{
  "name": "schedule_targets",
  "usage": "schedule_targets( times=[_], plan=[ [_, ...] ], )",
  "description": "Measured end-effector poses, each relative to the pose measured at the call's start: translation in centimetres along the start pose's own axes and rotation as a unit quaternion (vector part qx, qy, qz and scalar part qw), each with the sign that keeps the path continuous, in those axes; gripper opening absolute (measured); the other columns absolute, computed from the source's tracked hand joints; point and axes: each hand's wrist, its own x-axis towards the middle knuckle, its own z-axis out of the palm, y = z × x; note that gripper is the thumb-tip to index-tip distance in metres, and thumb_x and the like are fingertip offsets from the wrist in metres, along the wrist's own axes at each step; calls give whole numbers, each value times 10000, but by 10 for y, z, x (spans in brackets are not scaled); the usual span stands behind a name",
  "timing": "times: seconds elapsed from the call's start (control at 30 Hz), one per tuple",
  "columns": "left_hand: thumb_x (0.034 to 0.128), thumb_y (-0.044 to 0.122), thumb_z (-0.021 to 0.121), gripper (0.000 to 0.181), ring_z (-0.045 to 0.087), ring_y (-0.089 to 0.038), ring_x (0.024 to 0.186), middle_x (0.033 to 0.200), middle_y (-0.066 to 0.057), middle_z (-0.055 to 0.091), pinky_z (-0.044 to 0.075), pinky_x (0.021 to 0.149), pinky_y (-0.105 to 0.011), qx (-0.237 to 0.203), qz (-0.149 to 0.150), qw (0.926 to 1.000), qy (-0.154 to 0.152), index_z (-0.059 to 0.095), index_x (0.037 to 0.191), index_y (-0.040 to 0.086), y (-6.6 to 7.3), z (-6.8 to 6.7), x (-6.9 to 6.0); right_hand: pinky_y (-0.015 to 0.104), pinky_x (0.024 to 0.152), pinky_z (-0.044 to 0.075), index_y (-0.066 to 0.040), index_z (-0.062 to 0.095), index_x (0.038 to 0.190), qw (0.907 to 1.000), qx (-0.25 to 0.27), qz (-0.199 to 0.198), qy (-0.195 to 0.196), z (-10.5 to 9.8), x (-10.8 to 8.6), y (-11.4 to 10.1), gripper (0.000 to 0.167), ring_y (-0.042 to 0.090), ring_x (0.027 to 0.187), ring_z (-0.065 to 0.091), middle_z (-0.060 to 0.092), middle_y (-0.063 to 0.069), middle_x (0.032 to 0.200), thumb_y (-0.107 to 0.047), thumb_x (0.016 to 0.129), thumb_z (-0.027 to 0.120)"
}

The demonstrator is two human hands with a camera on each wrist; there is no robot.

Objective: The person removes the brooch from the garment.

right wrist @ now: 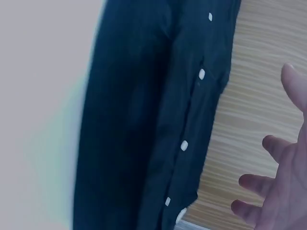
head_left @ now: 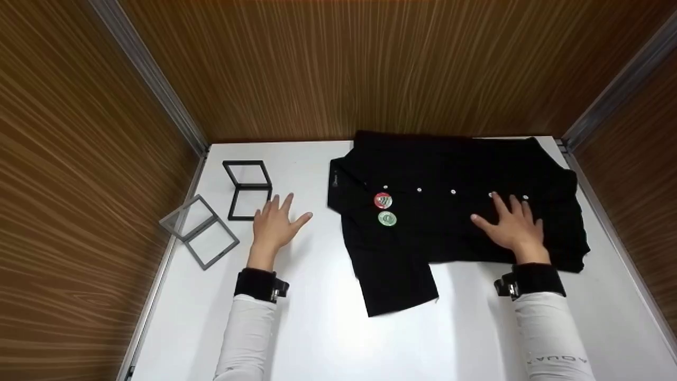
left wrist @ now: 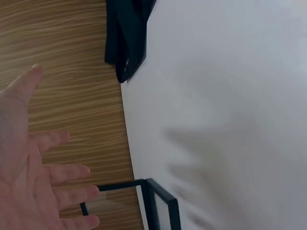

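Observation:
A black shirt (head_left: 476, 164) with white buttons lies on the white table, its collar to the left and one sleeve (head_left: 396, 286) toward the front. Two round badges, one red (head_left: 383, 200) and one green (head_left: 387, 218), sit below the collar end of the button row. My right hand (head_left: 513, 227) hovers over the shirt's lower part, fingers spread, holding nothing. With its fingers also spread, my left hand (head_left: 275, 225) is above the table beside a black hinged frame (head_left: 250, 187). The right wrist view shows the buttoned front (right wrist: 177, 120) apart from the hand.
A grey hinged frame (head_left: 198, 230) lies unfolded at the table's left edge, close to the black one. Wood-grain panels (head_left: 338, 69) stand behind the table and on both sides. The shirt's far edge lies along the back panel.

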Motion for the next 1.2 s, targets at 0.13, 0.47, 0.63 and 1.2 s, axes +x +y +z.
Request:
schedule_targets(
  times=[0.13, 0.47, 0.63, 1.2],
  plan=[
    [889, 736, 440, 858, 396, -420, 1336, 1506, -247, 356, 330, 1055, -578, -82, 67, 9999, -103, 374, 1520, 159, 9, 9, 1, 790, 1000, 77, -140, 141, 1575, 9998, 42, -58, -173, 13, 1, -5, 965, 571, 1391, 32, 70, 352, 1542, -742, 883, 440],
    [888, 728, 453, 838, 424, -394, 1319, 1484, -224, 402, 366, 1038, -530, -40, 439, 9986, -297, 418, 1497, 153, 42, 33, 2, 785, 1003, 103, -134, 145, 1573, 9972, 233, 14, -714, 43, 4, -11, 966, 566, 1394, 30, 58, 341, 1549, -707, 881, 501],
    [894, 707, 474, 816, 438, -389, 1304, 1464, -219, 428, 364, 1044, -516, 36, 666, 9969, -415, 461, 1469, 127, 59, 48, 0, 788, 1000, 102, -115, 161, 1568, 9967, 201, 73, -778, 54, 6, -9, 958, 566, 1393, 36, 65, 343, 1546, -693, 886, 506],
    [889, 654, 553, 799, 284, -287, 1432, 1553, -135, 329, 267, 1130, -501, 609, 1817, 9729, -1292, 412, 1500, 159, 101, 81, 1, 785, 1008, 92, -76, 222, 1548, 9974, -86, 12, -710, 70, 5, -10, 914, 577, 1381, 65, 65, 346, 1540, -607, 895, 579]
  ],
)
